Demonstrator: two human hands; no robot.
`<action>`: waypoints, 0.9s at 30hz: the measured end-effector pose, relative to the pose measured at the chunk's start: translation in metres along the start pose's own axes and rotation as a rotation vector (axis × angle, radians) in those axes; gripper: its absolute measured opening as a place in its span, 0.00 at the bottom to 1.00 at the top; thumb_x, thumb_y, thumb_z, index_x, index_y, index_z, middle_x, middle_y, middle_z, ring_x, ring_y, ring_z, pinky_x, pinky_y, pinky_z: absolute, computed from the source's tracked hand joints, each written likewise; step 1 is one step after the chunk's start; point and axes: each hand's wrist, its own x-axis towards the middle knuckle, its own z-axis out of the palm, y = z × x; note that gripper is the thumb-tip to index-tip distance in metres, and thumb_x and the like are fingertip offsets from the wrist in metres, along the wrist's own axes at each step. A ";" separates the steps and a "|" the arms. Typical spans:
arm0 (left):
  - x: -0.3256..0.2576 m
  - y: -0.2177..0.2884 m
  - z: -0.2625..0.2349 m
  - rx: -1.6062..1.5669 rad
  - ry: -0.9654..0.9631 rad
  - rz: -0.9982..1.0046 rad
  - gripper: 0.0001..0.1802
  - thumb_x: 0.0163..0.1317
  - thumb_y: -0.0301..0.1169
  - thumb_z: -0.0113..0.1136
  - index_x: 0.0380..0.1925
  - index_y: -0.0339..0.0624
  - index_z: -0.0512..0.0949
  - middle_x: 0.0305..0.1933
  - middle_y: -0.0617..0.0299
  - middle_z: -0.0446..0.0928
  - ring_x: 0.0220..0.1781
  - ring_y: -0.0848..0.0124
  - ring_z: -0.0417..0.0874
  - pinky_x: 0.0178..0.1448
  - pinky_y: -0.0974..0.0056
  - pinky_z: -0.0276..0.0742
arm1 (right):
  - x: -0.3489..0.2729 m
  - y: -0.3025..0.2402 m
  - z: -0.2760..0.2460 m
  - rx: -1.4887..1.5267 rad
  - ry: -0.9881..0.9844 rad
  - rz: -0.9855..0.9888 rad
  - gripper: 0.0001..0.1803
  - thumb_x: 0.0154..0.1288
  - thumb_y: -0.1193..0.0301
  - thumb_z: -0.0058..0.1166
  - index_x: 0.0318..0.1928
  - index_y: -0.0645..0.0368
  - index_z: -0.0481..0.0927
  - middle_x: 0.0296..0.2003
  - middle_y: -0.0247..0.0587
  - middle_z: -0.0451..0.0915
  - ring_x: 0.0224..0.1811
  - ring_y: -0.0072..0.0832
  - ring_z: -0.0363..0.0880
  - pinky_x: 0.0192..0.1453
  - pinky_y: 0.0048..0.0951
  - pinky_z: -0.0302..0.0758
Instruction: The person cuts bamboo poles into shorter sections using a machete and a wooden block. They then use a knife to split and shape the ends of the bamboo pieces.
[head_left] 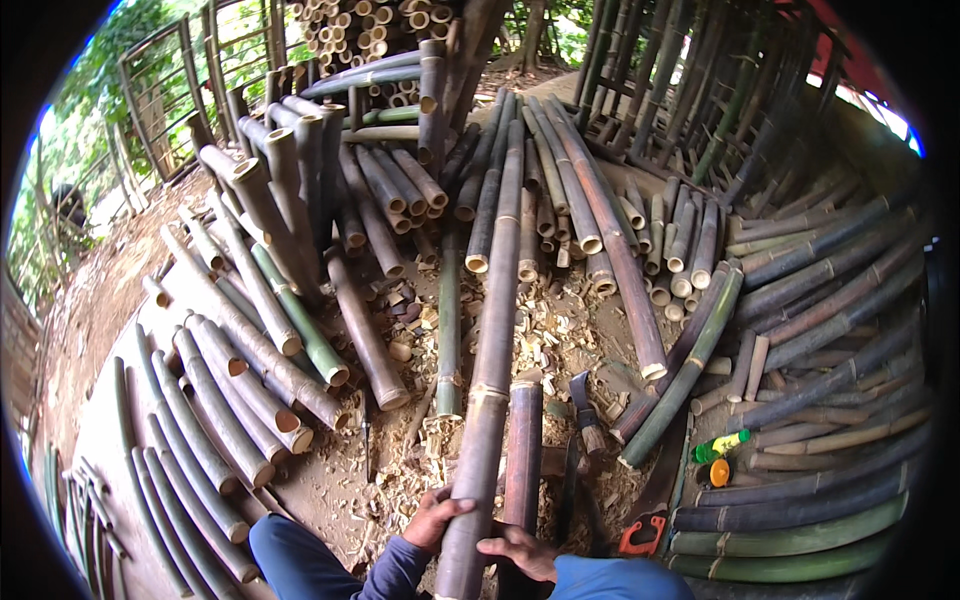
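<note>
A long brown bamboo pole (490,385) runs from between my knees away from me, over the ground to the piles beyond. My left hand (435,518) grips its near end from the left, with the thumb lying over it. From the right, my right hand (520,552) holds the same pole a little nearer to me, its fingertips against the side. A shorter dark bamboo piece (523,450) lies just right of the pole, close by my right hand. Beyond that is a tool with a dark blade and a wooden handle (593,438).
Wood chips (540,340) cover the ground ahead. Cut bamboo lies at left (250,400) and is stacked at right (800,515). An orange-handled saw (642,535) sits near my right knee, with a green bottle (720,446) and an orange round object (719,472) beyond.
</note>
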 end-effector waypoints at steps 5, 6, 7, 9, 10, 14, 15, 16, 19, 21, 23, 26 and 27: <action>0.001 -0.002 -0.029 -0.018 0.034 0.010 0.38 0.56 0.42 0.68 0.61 0.25 0.73 0.49 0.45 0.82 0.47 0.59 0.87 0.56 0.57 0.84 | 0.010 -0.015 0.007 -0.068 -0.093 -0.067 0.39 0.70 0.51 0.63 0.68 0.68 0.71 0.60 0.45 0.78 0.63 0.31 0.74 0.70 0.34 0.68; 0.002 -0.004 -0.033 -0.007 0.038 0.015 0.39 0.56 0.42 0.68 0.61 0.25 0.72 0.50 0.45 0.82 0.47 0.58 0.86 0.56 0.57 0.84 | 0.011 -0.015 0.008 -0.080 -0.098 -0.080 0.38 0.70 0.51 0.63 0.68 0.68 0.72 0.59 0.45 0.79 0.62 0.31 0.75 0.69 0.34 0.69; 0.001 -0.004 -0.032 -0.003 0.038 0.020 0.39 0.55 0.43 0.68 0.61 0.25 0.72 0.50 0.45 0.82 0.48 0.58 0.86 0.56 0.56 0.84 | 0.011 -0.014 0.007 -0.086 -0.092 -0.087 0.38 0.70 0.51 0.64 0.67 0.67 0.73 0.59 0.45 0.79 0.62 0.30 0.75 0.69 0.34 0.69; 0.005 -0.008 -0.037 -0.005 0.025 0.017 0.40 0.55 0.43 0.68 0.62 0.25 0.71 0.51 0.44 0.82 0.49 0.57 0.86 0.57 0.56 0.83 | 0.011 -0.011 0.003 -0.099 -0.082 -0.102 0.38 0.70 0.51 0.64 0.67 0.67 0.73 0.58 0.45 0.80 0.61 0.30 0.76 0.68 0.34 0.70; 0.009 -0.011 -0.042 -0.012 0.014 0.014 0.40 0.55 0.43 0.68 0.62 0.25 0.71 0.51 0.44 0.82 0.49 0.57 0.86 0.57 0.56 0.83 | 0.010 -0.012 0.004 -0.111 -0.073 -0.106 0.37 0.70 0.51 0.64 0.67 0.67 0.74 0.58 0.45 0.80 0.61 0.30 0.76 0.68 0.34 0.70; 0.008 -0.012 -0.039 -0.043 0.013 0.008 0.39 0.55 0.41 0.70 0.60 0.24 0.72 0.50 0.44 0.82 0.47 0.59 0.87 0.55 0.57 0.84 | 0.007 -0.010 0.001 -0.061 -0.084 -0.077 0.37 0.69 0.51 0.65 0.67 0.67 0.74 0.60 0.44 0.80 0.63 0.31 0.75 0.70 0.34 0.69; 0.005 -0.009 -0.032 0.041 0.026 0.031 0.38 0.55 0.41 0.71 0.60 0.23 0.73 0.50 0.44 0.83 0.47 0.59 0.87 0.55 0.58 0.84 | 0.007 -0.006 -0.003 -0.024 -0.098 -0.057 0.38 0.69 0.51 0.65 0.68 0.66 0.73 0.60 0.44 0.80 0.65 0.31 0.75 0.72 0.34 0.68; -0.002 0.008 -0.003 0.118 0.034 0.049 0.38 0.55 0.40 0.72 0.59 0.22 0.73 0.49 0.44 0.83 0.46 0.60 0.87 0.54 0.59 0.84 | 0.004 0.000 -0.009 0.017 -0.079 -0.051 0.38 0.68 0.52 0.66 0.68 0.66 0.73 0.61 0.43 0.79 0.65 0.31 0.75 0.73 0.34 0.67; -0.002 0.018 0.033 0.317 0.071 0.179 0.36 0.50 0.41 0.79 0.51 0.21 0.79 0.43 0.47 0.85 0.40 0.64 0.88 0.48 0.61 0.85 | -0.002 0.020 -0.023 0.144 -0.036 0.009 0.39 0.64 0.55 0.69 0.68 0.64 0.72 0.59 0.41 0.80 0.64 0.31 0.75 0.73 0.36 0.66; 0.001 0.013 0.032 0.551 0.154 0.226 0.35 0.46 0.44 0.82 0.44 0.22 0.81 0.36 0.49 0.86 0.34 0.65 0.87 0.41 0.61 0.85 | 0.003 0.034 -0.026 0.248 -0.006 0.044 0.37 0.62 0.59 0.71 0.66 0.66 0.73 0.56 0.43 0.80 0.61 0.33 0.76 0.69 0.38 0.69; 0.001 0.013 0.041 0.814 0.254 0.288 0.35 0.43 0.48 0.83 0.36 0.25 0.81 0.31 0.46 0.85 0.29 0.64 0.86 0.37 0.59 0.82 | 0.004 0.044 -0.032 0.300 -0.021 0.080 0.40 0.61 0.57 0.72 0.67 0.65 0.72 0.58 0.44 0.80 0.64 0.34 0.76 0.72 0.40 0.68; 0.006 0.009 0.039 0.814 0.245 0.297 0.35 0.43 0.48 0.83 0.36 0.25 0.81 0.31 0.46 0.85 0.29 0.63 0.86 0.37 0.59 0.82 | 0.003 0.047 -0.037 0.324 -0.036 0.087 0.43 0.59 0.53 0.73 0.67 0.63 0.72 0.59 0.42 0.79 0.65 0.33 0.75 0.74 0.39 0.66; 0.006 0.009 0.040 0.805 0.241 0.296 0.35 0.44 0.48 0.83 0.36 0.25 0.81 0.31 0.47 0.85 0.29 0.64 0.86 0.37 0.59 0.82 | 0.003 0.046 -0.037 0.329 -0.033 0.091 0.43 0.58 0.53 0.74 0.67 0.63 0.72 0.59 0.42 0.79 0.65 0.33 0.75 0.74 0.39 0.66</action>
